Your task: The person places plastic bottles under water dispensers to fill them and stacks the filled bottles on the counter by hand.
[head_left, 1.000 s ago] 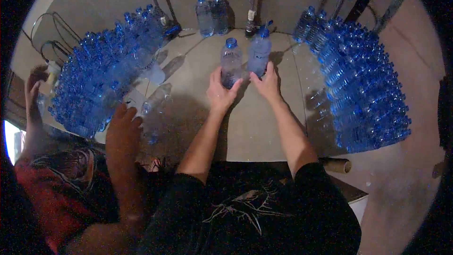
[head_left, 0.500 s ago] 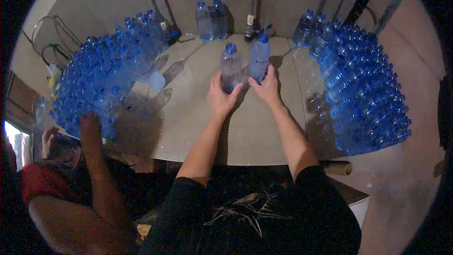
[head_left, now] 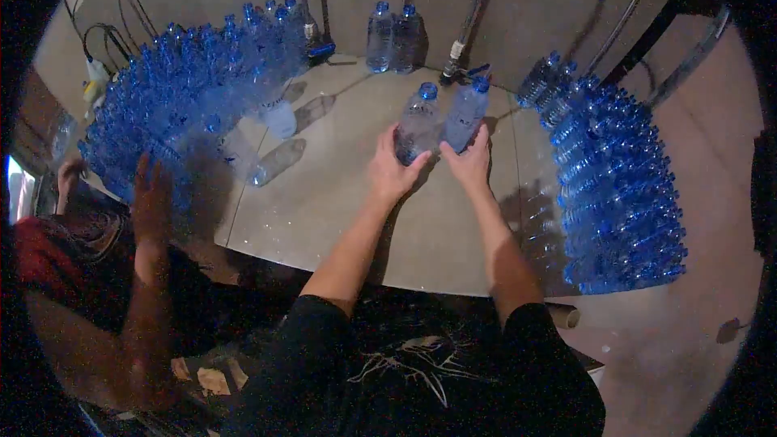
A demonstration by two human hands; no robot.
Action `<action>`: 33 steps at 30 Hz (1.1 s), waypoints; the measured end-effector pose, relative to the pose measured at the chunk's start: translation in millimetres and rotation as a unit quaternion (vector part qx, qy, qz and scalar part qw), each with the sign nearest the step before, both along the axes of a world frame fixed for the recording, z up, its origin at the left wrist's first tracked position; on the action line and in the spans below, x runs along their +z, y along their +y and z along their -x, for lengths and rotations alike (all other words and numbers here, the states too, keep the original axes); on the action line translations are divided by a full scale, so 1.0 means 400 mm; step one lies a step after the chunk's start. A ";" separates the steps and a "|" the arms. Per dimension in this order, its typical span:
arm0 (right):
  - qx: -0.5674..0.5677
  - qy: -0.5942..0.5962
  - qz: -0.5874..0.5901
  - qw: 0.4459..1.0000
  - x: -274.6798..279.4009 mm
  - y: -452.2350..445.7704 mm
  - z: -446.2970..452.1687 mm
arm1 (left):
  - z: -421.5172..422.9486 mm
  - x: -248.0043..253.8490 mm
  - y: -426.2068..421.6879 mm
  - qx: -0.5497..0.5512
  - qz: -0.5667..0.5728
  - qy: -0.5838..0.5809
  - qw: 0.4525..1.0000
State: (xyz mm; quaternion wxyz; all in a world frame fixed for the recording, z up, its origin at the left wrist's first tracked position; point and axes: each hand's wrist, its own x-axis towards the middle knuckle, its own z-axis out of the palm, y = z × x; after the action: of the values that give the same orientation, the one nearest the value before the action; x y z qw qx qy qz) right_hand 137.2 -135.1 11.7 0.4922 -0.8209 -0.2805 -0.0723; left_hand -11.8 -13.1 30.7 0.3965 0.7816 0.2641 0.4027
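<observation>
A clear plastic bottle (head_left: 418, 120) with a blue neck stands upright, slightly tilted, in the grip of my left hand (head_left: 395, 168). Close beside it, a second clear bottle (head_left: 468, 113) leans to the right, and my right hand (head_left: 472, 163) is wrapped round its lower part. Both bottles are over the middle of the pale tabletop (head_left: 340, 218). Whether their bases touch the surface I cannot tell. Behind them, two more bottles (head_left: 380, 36) stand against the back wall.
Many bottles (head_left: 194, 73) crowd the left side; another dense block (head_left: 619, 186) fills the right. A white cup-like object (head_left: 279, 119) and a lying bottle (head_left: 275, 163) are left of centre. Hoses (head_left: 477, 16) run down the back wall. A co-worker's hand (head_left: 151, 194) reaches in from the left.
The view has shifted and tilted, so the table appears rotated. Both my hands still hold the two bottles, which lean more to the right now. The co-worker's arm has moved.
</observation>
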 end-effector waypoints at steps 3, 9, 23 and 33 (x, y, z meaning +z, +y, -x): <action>0.001 -0.014 0.017 1.000 0.038 0.006 0.003 | -0.003 -0.001 0.003 -0.003 0.013 0.000 1.000; -0.006 0.032 0.022 0.999 0.056 0.009 0.013 | 0.004 0.008 -0.005 -0.009 0.036 -0.002 0.999; -0.046 -0.058 0.026 0.997 0.049 -0.047 0.063 | -0.060 -0.017 0.008 -0.087 0.079 0.029 0.993; -0.199 -0.144 0.099 0.964 0.033 -0.217 0.006 | -0.194 -0.002 -0.028 -0.161 0.108 0.043 0.980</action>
State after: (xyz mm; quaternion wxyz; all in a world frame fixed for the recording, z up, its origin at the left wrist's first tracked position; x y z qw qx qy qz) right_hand 134.7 -221.9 25.0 0.3391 -0.8856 -0.1852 -0.2576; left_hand 65.8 -24.4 29.9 0.5265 0.7831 0.1931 0.2690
